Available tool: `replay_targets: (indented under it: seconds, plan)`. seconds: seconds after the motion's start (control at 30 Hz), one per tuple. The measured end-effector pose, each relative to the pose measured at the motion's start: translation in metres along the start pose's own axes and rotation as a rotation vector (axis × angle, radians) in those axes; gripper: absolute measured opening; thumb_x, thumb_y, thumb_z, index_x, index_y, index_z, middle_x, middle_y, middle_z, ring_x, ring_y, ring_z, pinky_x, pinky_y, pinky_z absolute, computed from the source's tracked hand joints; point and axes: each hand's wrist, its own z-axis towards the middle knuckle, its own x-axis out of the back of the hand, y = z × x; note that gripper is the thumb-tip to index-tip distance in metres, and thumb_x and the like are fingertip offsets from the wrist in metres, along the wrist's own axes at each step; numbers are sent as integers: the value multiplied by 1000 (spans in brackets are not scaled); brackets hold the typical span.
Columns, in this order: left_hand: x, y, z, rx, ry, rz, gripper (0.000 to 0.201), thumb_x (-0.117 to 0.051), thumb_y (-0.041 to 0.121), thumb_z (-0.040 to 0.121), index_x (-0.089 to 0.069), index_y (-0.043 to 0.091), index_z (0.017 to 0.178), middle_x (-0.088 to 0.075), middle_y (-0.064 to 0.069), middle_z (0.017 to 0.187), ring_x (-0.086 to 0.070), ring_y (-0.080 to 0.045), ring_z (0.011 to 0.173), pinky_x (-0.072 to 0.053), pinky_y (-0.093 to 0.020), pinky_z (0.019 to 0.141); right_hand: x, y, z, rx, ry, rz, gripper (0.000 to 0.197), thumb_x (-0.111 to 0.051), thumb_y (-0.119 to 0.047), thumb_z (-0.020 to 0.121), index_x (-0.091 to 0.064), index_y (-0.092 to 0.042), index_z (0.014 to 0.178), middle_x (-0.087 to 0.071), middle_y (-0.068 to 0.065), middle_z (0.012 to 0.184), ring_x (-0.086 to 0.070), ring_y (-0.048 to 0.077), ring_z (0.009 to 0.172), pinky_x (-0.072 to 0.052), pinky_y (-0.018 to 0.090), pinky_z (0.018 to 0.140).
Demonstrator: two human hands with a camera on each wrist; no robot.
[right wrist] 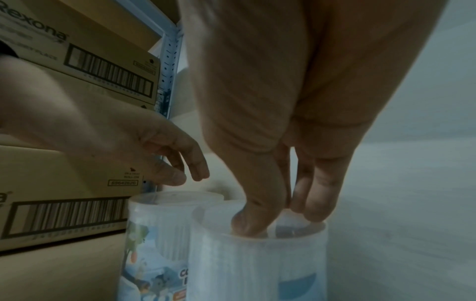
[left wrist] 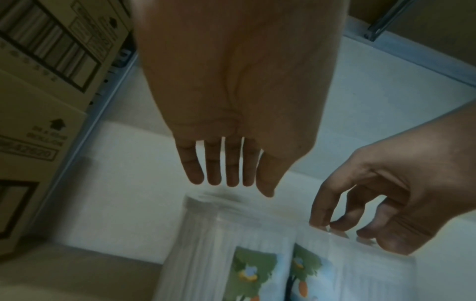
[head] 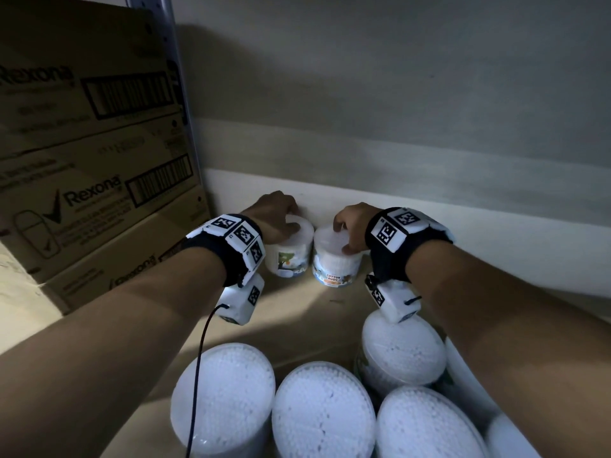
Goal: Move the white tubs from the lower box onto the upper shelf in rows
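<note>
Two white tubs of cotton buds stand side by side at the back of the brown shelf board (head: 297, 305), close to the wall. My left hand (head: 277, 213) hovers over the left tub (head: 291, 256); in the left wrist view its fingers (left wrist: 231, 179) are straight, just above the lid (left wrist: 219, 205). My right hand (head: 347, 229) grips the right tub (head: 334, 262) from above, curled fingertips (right wrist: 309, 211) and thumb on its lid (right wrist: 291, 228). Several more white tubs (head: 324, 411) stand packed together below, near me.
Stacked Rexona cartons (head: 82, 193) fill the shelf to the left, beside a perforated metal upright (head: 185, 94). A pale wall (head: 396, 127) closes the back. Bare shelf board runs to the right of the two tubs.
</note>
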Motion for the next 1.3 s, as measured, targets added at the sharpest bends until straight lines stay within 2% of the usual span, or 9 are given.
replay_targets:
  seconds: [0.1, 0.23, 0.57, 0.7, 0.8, 0.93, 1.0, 1.07, 1.3]
  plan:
    - [-6, 1, 4, 54, -79, 91, 54, -56, 43, 89, -47, 14, 134, -44, -10, 137, -44, -29, 126, -40, -37, 101, 0, 1, 0, 4, 5, 2, 53, -74, -26, 78, -54, -14, 125, -56, 6, 130, -56, 25, 116, -42, 25, 86]
    - [-14, 3, 6, 64, -123, 152, 56, -57, 46, 88, -46, 12, 132, -40, -12, 137, -40, -29, 127, -39, -39, 104, 0, 0, -1, 8, -4, -22, 51, -75, -27, 77, -56, -14, 123, -56, 5, 129, -57, 25, 114, -41, 24, 84]
    - [-9, 2, 6, 43, -195, 59, 55, -62, 24, 88, -42, 19, 139, -40, -4, 144, -40, -24, 133, -33, -32, 107, -2, 2, 0, -2, -6, -21, 50, -77, -28, 72, -57, -17, 117, -59, 4, 123, -59, 25, 110, -41, 24, 80]
    - [-4, 4, 5, 18, -228, -30, 57, -66, 18, 81, -48, 12, 135, -42, -9, 145, -40, -25, 136, -31, -28, 108, -1, -3, -3, -11, 25, -43, 46, -76, -36, 66, -58, -26, 108, -62, 1, 116, -63, 26, 101, -52, 32, 88]
    - [0, 7, 5, -12, -208, 15, 51, -58, 5, 87, -49, 13, 137, -41, -9, 145, -40, -25, 134, -35, -26, 103, 0, -5, 0, -15, 17, -47, 45, -74, -40, 60, -57, -29, 101, -63, -1, 111, -64, 26, 96, -54, 37, 88]
    - [-1, 12, 7, 46, -56, 89, 46, -57, 29, 90, -52, 8, 131, -50, -14, 136, -50, -29, 123, -43, -32, 96, 0, -5, 5, -36, -20, -66, 49, -71, -44, 55, -57, -28, 99, -64, -1, 106, -64, 27, 93, -55, 39, 86]
    - [-5, 14, 8, 99, -59, 136, 54, -57, 40, 89, -53, 5, 129, -51, -16, 133, -51, -31, 121, -44, -35, 95, 0, -4, 7, -42, -27, -69, 49, -69, -47, 53, -56, -29, 97, -65, -1, 104, -64, 27, 90, -56, 40, 85]
    - [-11, 14, 9, 114, -60, 154, 59, -59, 46, 85, -55, 4, 126, -53, -17, 131, -53, -33, 119, -46, -36, 94, 1, -4, 5, -34, -29, -72, 46, -71, -43, 58, -57, -27, 99, -65, 0, 106, -64, 27, 92, -55, 40, 86]
    - [-10, 14, 9, 82, -102, 161, 55, -56, 38, 90, -50, 3, 132, -48, -17, 137, -49, -30, 124, -42, -34, 98, 2, -5, -2, -6, -28, -90, 45, -75, -37, 69, -56, -22, 107, -62, 2, 114, -62, 26, 99, -53, 37, 89]
